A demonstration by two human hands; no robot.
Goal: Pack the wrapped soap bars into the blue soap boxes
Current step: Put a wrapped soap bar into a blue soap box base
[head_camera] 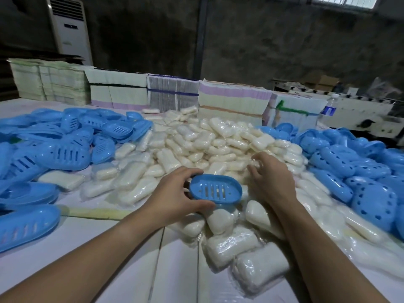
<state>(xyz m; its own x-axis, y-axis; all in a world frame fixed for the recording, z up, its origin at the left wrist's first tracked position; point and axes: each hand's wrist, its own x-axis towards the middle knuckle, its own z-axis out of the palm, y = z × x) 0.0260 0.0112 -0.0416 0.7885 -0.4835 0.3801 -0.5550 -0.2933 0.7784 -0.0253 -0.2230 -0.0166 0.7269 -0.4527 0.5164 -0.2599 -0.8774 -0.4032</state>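
Left hand (175,193) gripping, right hand (270,176) splayed.

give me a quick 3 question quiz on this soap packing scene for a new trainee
1. True or false: the left hand holds a blue slotted soap box half.
2. What is the right hand doing? A) resting on bare table B) reaching into the pile of wrapped soap bars C) holding the water bottle
3. Fill in: the heap of blue box parts with round holes lies on the person's ____ side.

Key
1. True; it is empty, with no bar in it yet.
2. B; its fingers are spread on the bars, none clearly lifted.
3. Right; the slotted parts are heaped on the left.
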